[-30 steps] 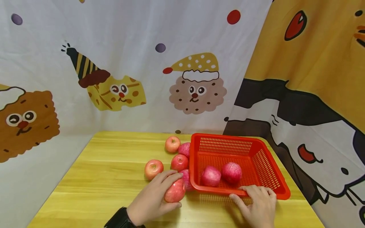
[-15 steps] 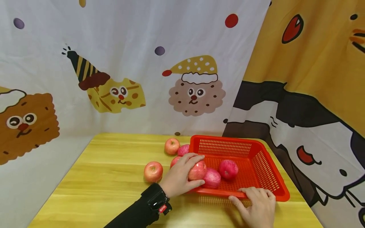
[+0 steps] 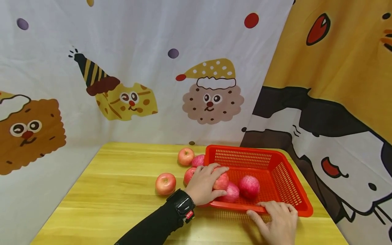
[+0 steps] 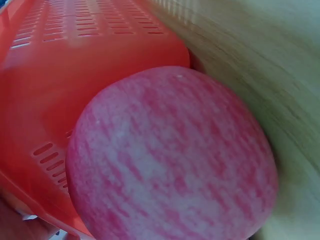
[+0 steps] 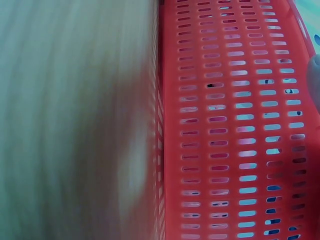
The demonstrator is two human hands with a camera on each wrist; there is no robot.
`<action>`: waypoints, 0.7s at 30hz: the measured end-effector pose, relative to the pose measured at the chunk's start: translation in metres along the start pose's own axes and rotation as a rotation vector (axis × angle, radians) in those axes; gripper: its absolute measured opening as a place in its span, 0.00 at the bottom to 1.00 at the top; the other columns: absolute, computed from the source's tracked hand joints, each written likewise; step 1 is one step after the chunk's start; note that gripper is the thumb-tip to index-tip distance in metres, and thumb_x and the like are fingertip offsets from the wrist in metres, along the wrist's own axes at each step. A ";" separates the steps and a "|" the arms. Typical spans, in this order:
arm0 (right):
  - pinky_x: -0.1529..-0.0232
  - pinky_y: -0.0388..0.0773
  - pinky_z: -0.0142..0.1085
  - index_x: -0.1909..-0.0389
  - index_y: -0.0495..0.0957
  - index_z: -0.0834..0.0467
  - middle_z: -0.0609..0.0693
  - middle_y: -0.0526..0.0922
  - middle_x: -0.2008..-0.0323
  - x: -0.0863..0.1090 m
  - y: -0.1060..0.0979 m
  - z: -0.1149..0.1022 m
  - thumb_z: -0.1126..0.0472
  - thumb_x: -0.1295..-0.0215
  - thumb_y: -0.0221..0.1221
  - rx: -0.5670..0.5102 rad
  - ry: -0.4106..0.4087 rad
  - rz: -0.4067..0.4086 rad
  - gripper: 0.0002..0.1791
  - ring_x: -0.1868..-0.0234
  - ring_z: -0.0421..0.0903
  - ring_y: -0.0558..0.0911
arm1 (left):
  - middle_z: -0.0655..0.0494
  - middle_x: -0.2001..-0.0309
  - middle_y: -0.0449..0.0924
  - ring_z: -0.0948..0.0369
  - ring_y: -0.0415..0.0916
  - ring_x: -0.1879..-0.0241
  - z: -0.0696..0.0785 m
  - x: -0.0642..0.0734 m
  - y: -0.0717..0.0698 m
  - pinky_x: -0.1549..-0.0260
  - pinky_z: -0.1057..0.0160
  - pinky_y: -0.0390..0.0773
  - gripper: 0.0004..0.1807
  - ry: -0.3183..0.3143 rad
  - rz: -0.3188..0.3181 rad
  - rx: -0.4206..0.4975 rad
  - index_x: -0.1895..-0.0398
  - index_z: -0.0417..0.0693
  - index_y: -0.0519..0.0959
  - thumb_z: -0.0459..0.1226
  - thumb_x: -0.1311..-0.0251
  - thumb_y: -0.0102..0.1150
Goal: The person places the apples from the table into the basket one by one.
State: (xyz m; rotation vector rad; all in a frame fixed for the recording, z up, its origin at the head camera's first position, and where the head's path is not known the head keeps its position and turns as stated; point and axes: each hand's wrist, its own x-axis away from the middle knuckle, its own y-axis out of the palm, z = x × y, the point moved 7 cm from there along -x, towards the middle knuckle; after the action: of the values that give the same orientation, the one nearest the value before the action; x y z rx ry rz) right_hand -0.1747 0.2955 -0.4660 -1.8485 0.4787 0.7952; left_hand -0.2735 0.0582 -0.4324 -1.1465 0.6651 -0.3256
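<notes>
Left hand on a red apple at the red basket, right hand on the rim.
From my seat I've got the left fingers and thumb curved round that apple, spread about as wide as the fruit, at the basket's left end; can't tell if it's touching the bottom. Inside there's a pink apple by the left thumb and a darker apple to its right. The right hand pinches the near rim. Four apples show on the wooden table, left of the basket, and my left wrist cam catches a streaky apple just outside the basket wall.
</notes>
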 end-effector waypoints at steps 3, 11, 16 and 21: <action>0.45 0.61 0.59 0.66 0.86 0.49 0.51 0.89 0.70 0.000 0.000 0.001 0.34 0.52 0.78 0.009 0.008 -0.007 0.25 0.64 0.55 0.79 | 0.58 0.29 0.76 0.56 0.73 0.29 0.000 -0.001 0.003 0.30 0.47 0.68 0.39 0.003 -0.040 -0.025 0.21 0.70 0.69 0.64 0.34 0.65; 0.46 0.61 0.58 0.66 0.87 0.51 0.52 0.88 0.70 0.000 -0.001 0.001 0.35 0.54 0.79 0.028 0.015 -0.017 0.26 0.63 0.56 0.79 | 0.70 0.43 0.89 0.61 0.74 0.39 0.000 -0.001 0.009 0.41 0.55 0.74 0.22 0.057 -0.104 -0.037 0.35 0.74 0.84 0.63 0.24 0.54; 0.45 0.60 0.58 0.67 0.86 0.51 0.53 0.88 0.69 0.000 -0.001 0.000 0.36 0.55 0.80 0.039 0.020 -0.031 0.26 0.63 0.57 0.79 | 0.69 0.43 0.88 0.61 0.73 0.39 -0.003 0.000 0.010 0.47 0.59 0.78 0.23 0.043 -0.133 0.014 0.34 0.72 0.84 0.63 0.25 0.54; 0.46 0.60 0.58 0.67 0.86 0.49 0.51 0.89 0.69 -0.001 0.000 -0.001 0.37 0.55 0.80 0.032 0.016 -0.032 0.24 0.63 0.55 0.78 | 0.69 0.43 0.89 0.61 0.72 0.40 -0.003 0.000 0.010 0.47 0.59 0.78 0.23 0.041 -0.130 0.022 0.34 0.71 0.84 0.62 0.24 0.55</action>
State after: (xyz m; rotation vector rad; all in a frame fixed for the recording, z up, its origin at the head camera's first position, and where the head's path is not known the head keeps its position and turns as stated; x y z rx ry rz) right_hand -0.1754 0.2948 -0.4647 -1.8294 0.4689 0.7478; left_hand -0.2759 0.0598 -0.4420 -1.1668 0.6228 -0.4665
